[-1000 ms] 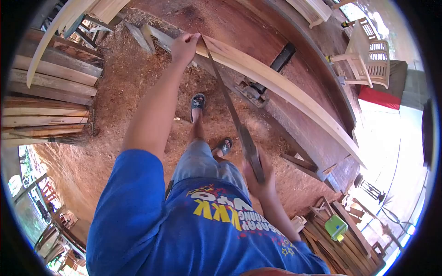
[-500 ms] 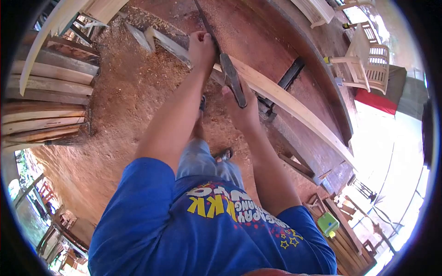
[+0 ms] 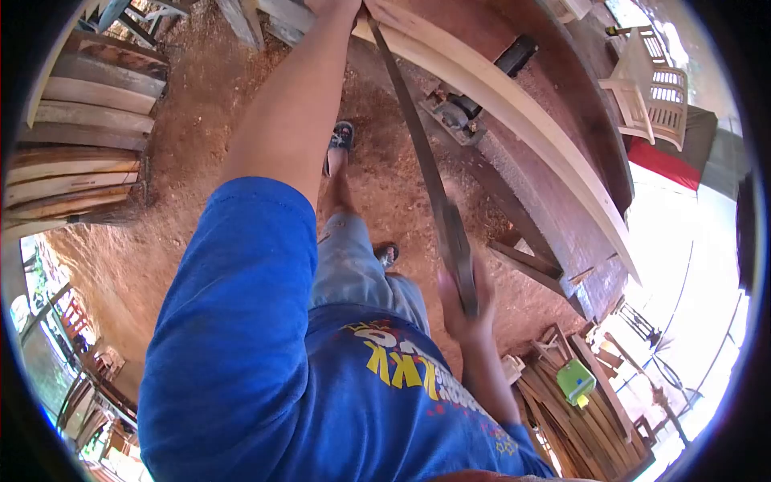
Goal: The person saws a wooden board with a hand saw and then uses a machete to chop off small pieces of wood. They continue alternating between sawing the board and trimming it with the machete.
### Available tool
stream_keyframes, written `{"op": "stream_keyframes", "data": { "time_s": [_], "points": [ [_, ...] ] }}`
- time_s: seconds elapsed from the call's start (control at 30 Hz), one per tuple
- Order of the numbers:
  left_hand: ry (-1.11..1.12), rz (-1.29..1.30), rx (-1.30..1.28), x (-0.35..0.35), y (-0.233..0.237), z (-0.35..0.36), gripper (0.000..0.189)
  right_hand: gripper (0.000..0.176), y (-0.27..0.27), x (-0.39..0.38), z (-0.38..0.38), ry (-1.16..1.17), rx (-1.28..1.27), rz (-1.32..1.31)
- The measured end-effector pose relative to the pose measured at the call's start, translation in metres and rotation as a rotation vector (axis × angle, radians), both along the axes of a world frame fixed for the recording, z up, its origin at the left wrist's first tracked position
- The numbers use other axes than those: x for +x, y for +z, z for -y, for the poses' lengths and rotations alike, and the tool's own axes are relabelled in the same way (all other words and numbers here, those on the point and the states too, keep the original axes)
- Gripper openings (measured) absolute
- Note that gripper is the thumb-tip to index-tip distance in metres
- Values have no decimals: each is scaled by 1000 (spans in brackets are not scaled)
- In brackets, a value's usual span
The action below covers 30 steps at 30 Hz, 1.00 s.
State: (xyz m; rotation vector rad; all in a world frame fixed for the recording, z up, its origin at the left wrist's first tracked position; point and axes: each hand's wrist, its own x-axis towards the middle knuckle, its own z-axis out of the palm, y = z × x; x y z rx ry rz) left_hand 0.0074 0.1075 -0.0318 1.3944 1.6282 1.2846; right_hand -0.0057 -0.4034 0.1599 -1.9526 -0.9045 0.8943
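A handsaw (image 3: 416, 136) runs diagonally down the middle, its dark blade meeting the edge of a long pale board (image 3: 514, 100) at the top. My right hand (image 3: 483, 299), smeared by motion, is wrapped round the saw's handle close to my body. At the top edge of the view, my left hand (image 3: 344, 5) is beside the blade's far end and at the board. The frame cuts it off, so its fingers are hidden. The board lies lengthwise along a brown workbench (image 3: 536, 189).
A dark machine part (image 3: 456, 111) sits at the bench's near side. Stacked planks (image 3: 92, 120) stand on the left, more boards (image 3: 574, 414) with a green container (image 3: 576, 381) at lower right. Pale wooden chairs (image 3: 662, 96) are at upper right. My feet are on the dirt floor (image 3: 217, 177).
My right hand has pulled the saw back towards my body, showing much more of the blade. The view has shifted, so my left hand now sits at the top edge.
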Motion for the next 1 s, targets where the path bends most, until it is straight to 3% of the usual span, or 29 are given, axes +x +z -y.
{"op": "stream_keyframes", "data": {
  "time_s": [0.07, 0.17, 0.23, 0.3, 0.33, 0.43, 0.47, 0.57, 0.63, 0.67, 0.7, 0.8, 0.9, 0.93, 1.0],
  "points": [
    [55, 4, 34, 0, -4, -1, 23, 58, 23, -15, 48, -37, -237, -16],
    [67, 22, 74, 9, -18, -8, 27, 58, 2, -7, 17, 52, -58, 113],
    [20, 102, 36, 5, -9, -3, 30, 57, -39, 6, -55, 33, 56, 33],
    [-39, 277, -73, 3, 33, 22, 32, 45, -61, 22, -170, -75, 30, -84],
    [-71, 378, -107, 4, 29, 21, 38, 46, -85, 35, -220, 3, 182, -79],
    [-100, 320, -50, -2, 15, 9, 39, 42, -58, 40, -294, 25, 267, -4],
    [-57, 185, -114, -3, 22, 12, 38, 41, -47, 39, -292, 16, 248, -9],
    [-146, 491, 146, 8, -15, -4, 35, 42, -50, 32, -218, 22, 148, 31],
    [-60, 244, 58, 4, -3, -4, 32, 43, -45, 12, -125, -69, 25, -117],
    [-20, 119, 11, 3, -2, -5, 31, 49, -30, 1, -77, -43, -80, -47],
    [-39, 149, 51, 4, -10, -8, 30, 56, -33, -13, -24, -34, 33, 88],
    [-47, 194, 189, 10, -43, -27, 26, 60, 15, -29, 60, -24, -198, 48],
    [-7, 95, 160, 12, -31, -17, 23, 59, 8, -16, 36, -14, -216, -12],
    [-28, 140, 131, 9, -23, -19, 22, 58, -18, -3, 1, -14, -227, -82],
    [-86, 236, 48, 9, -13, -9, 19, 51, -62, 13, -118, -62, 15, 16]
  ]
}}
